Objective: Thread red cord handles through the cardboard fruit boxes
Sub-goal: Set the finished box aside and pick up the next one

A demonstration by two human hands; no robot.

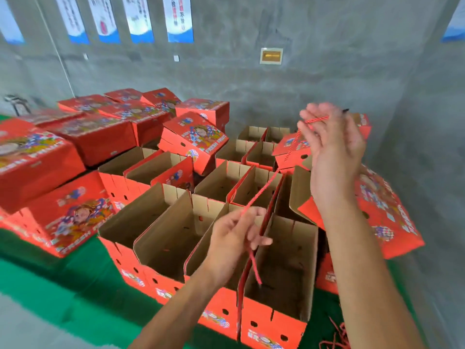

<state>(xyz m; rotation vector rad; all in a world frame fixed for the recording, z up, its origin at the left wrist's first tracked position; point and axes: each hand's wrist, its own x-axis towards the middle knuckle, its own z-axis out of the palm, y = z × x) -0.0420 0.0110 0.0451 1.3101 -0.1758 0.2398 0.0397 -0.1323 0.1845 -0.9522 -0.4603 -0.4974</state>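
At the far left, closed red fruit boxes [32, 157] are stacked on a green floor covering [50, 278]; their printed lids carry a cartoon figure and the words "FRESH FRUIT", readable on one tilted box [193, 144] further in. On the grey wall behind hang white and blue banners [177, 18] with writing too blurred to read. In the middle stand rows of open cardboard boxes [163, 222], brown inside and red outside. Above them the left hand [236, 238] pinches a red cord [261, 190] between curled fingers, one end hanging down towards the nearest open box [281, 268]. The cord runs up and right to the raised right hand [334, 152], whose fingers hold its upper end. Loose red cords [337, 338] lie at the lower right.
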